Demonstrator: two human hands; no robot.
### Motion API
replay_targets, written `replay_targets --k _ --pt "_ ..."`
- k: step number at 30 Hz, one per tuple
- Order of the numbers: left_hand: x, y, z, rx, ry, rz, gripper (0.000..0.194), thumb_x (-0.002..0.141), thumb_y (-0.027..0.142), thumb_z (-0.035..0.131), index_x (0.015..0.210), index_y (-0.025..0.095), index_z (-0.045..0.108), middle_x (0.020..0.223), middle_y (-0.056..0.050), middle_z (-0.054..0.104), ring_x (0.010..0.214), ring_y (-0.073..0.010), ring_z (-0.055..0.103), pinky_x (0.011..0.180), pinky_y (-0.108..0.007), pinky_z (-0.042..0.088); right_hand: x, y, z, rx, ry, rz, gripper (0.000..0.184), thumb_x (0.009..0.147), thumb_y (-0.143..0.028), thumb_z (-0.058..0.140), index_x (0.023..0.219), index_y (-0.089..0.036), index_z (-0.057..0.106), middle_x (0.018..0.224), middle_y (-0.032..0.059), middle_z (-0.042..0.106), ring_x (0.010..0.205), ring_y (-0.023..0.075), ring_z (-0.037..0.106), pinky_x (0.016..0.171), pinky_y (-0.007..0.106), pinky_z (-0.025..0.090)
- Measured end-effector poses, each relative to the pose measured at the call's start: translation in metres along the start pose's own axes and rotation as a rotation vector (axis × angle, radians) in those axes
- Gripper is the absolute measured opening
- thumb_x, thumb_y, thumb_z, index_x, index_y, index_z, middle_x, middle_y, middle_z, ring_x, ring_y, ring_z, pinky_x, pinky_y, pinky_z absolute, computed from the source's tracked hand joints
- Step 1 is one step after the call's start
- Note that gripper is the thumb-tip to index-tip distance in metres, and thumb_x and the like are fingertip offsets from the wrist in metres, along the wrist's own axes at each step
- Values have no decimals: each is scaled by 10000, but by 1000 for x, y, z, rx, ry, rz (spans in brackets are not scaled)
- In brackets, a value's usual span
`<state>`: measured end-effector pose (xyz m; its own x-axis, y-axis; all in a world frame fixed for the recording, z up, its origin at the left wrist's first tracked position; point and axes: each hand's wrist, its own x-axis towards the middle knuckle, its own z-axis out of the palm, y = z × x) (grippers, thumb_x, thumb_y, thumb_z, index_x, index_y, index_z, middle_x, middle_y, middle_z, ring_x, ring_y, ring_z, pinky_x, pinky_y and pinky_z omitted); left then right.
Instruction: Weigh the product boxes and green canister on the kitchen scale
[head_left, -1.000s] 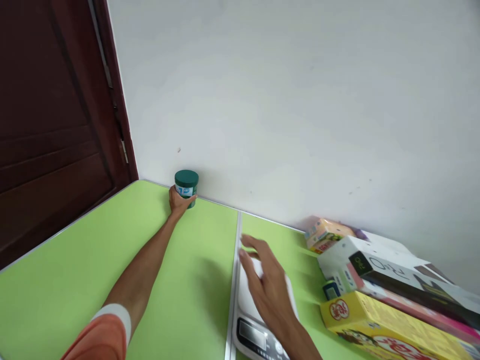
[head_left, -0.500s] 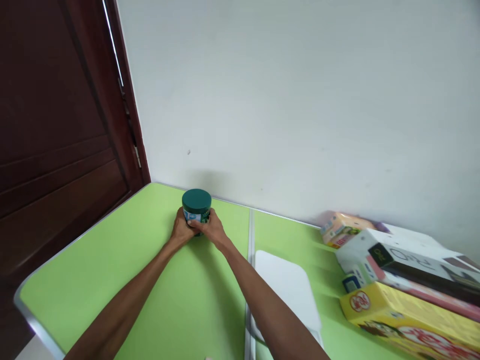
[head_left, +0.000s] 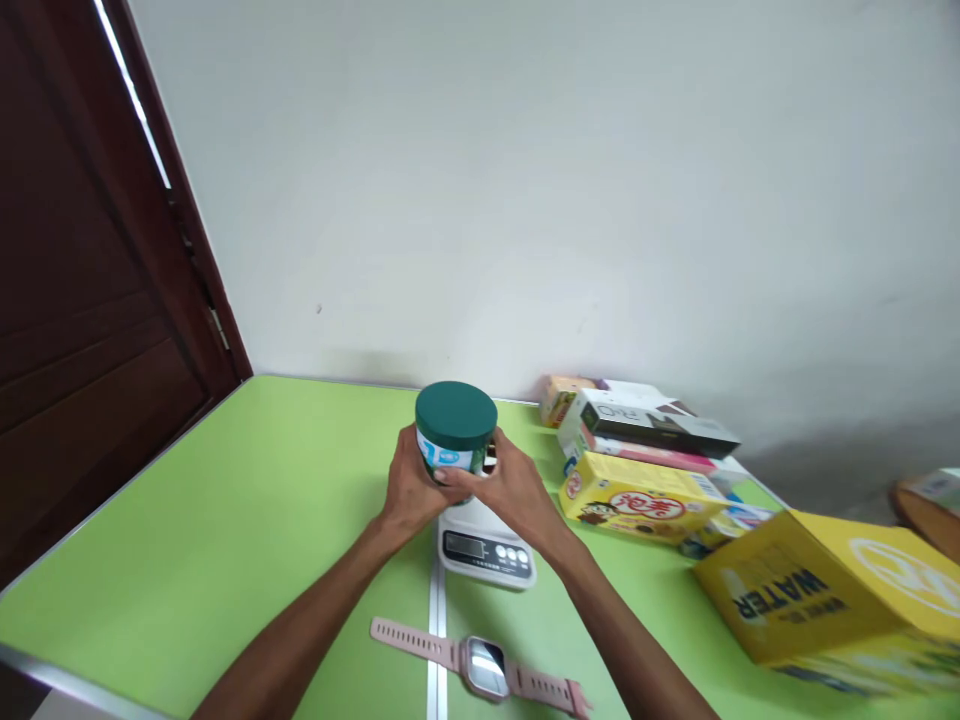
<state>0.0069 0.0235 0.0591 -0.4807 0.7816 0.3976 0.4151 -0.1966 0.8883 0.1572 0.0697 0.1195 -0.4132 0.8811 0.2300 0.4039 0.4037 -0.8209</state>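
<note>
A round jar (head_left: 456, 420) with a dark green lid and a blue and white label is held upright between both hands. My left hand (head_left: 412, 485) wraps its left side, and my right hand (head_left: 510, 490) grips the right side with the thumb across the front. Below and just behind the jar sits a white kitchen scale (head_left: 486, 555) with a small display and buttons; its plate is largely covered by the jar and hands. I cannot tell whether the jar touches the plate. Nearer to me lies a smartwatch (head_left: 486, 668) with a pink strap.
On the right stand a yellow snack box (head_left: 637, 495), a stack of flat boxes (head_left: 660, 425) and a large yellow carton (head_left: 817, 600) marked WATER. The green folding table (head_left: 285, 530) backs onto a white wall. A dark wooden door (head_left: 82, 300) is at the left.
Both hands have lifted the jar from the table's left part and carried it right and closer, over the scale. The view has turned right, bringing the watch and yellow carton into sight.
</note>
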Motion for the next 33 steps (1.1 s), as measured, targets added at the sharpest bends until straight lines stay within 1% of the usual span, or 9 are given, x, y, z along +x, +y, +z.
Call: replay_targets --k 5,14,18,20,21,23,26,28,33 --pt "-19 4 33 23 -111 15 749 551 374 906 1202 203 578 1166 -107 690 1076 -322 691 908 -441 575 -24 33 -21 -7 67 56 614 685 -546 846 1143 -191 643 1107 121 772 998 325 713 806 397 517" --pt "-15 -7 49 89 -159 67 747 591 382 899 1232 193 564 1190 -122 668 1101 -322 679 932 -451 570 -27 55 -21 78 85 50 609 720 -538 839 1186 -200 641 1138 113 760 1030 326 705 847 424 537" --pt "-15 -10 37 48 -257 43 907 574 430 933 1352 195 532 1302 -150 647 1226 -348 647 1036 -491 532 -39 63 -23 214 73 -4 770 707 -539 864 1348 -201 602 1340 152 699 1197 342 670 980 482 546" --pt "-18 -19 21 0 -294 4 1066 538 463 961 1447 202 470 1436 -181 589 1326 -366 605 1111 -519 492 -54 76 -23 291 123 44 863 723 -596 844 1438 -210 555 1454 179 635 1295 360 629 1016 513 544" --pt "-20 -25 12 -37 -293 -35 1085 567 504 948 1479 206 441 1483 -194 562 1356 -367 591 1127 -526 483 -63 84 -24 326 171 80 830 773 -637 790 1448 -216 552 1473 180 623 1316 359 619 1024 518 543" --pt "-25 -40 -5 -103 -247 -141 944 732 620 827 1482 200 436 1490 -210 567 1337 -347 620 1111 -526 498 -81 104 -23 347 282 148 667 888 -694 637 1356 -218 618 1387 165 682 1260 344 654 1020 504 547" --pt "-29 -62 -22 -111 -148 -243 700 939 684 570 1417 178 493 1372 -203 652 1165 -292 716 1028 -497 555 -99 130 -21 267 381 208 551 963 -713 485 1085 -219 694 1088 124 770 1044 318 716 943 461 569" --pt "-29 -71 -25 -74 -129 -235 660 945 679 572 1366 171 541 1293 -182 694 1100 -272 735 994 -465 576 -101 141 -20 231 393 213 517 966 -695 471 996 -222 680 964 106 767 940 305 720 867 436 577" --pt "-25 -76 -23 15 -169 -182 631 918 682 605 1273 161 626 1209 -170 736 1140 -284 723 1022 -464 567 -90 149 -18 177 418 179 373 906 -567 557 977 -217 666 906 79 755 831 267 703 832 411 559"
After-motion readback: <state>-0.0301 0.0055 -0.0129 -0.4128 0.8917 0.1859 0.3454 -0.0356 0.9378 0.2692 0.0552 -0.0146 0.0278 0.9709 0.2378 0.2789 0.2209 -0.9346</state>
